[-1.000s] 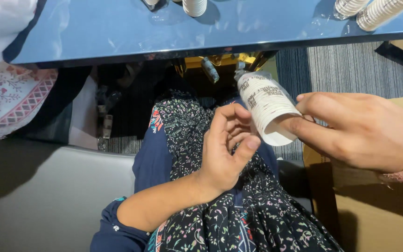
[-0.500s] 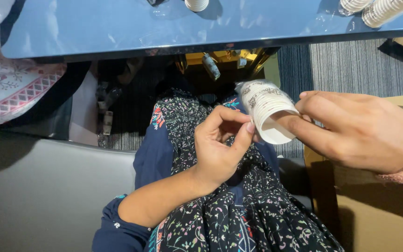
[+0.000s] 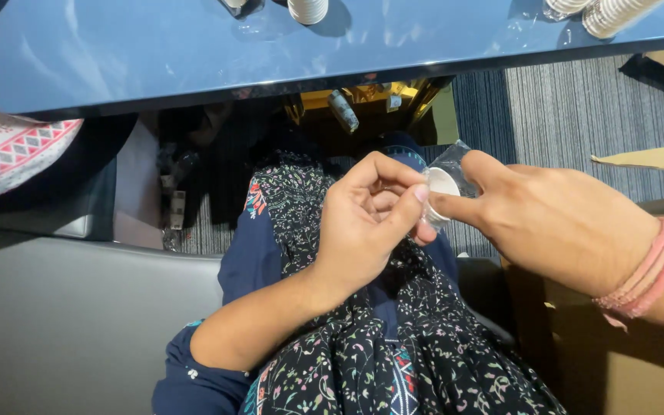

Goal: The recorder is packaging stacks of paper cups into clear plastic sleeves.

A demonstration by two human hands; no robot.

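Head view: glossy blue table (image 3: 155, 54) spans the top, grey striped carpet (image 3: 570, 115) beyond on the right. Patterned cloth (image 3: 9, 146) at the left edge, grey bench seat (image 3: 55, 323) below. White paper cups (image 3: 307, 9) sit on the table, more stacked (image 3: 616, 11) at right. Over the floral-skirted lap (image 3: 363, 338), left hand (image 3: 355, 230) and right hand (image 3: 555, 223) meet, both pinching a small white cup in clear wrap (image 3: 443, 184). Cardboard box (image 3: 655, 157) far right.
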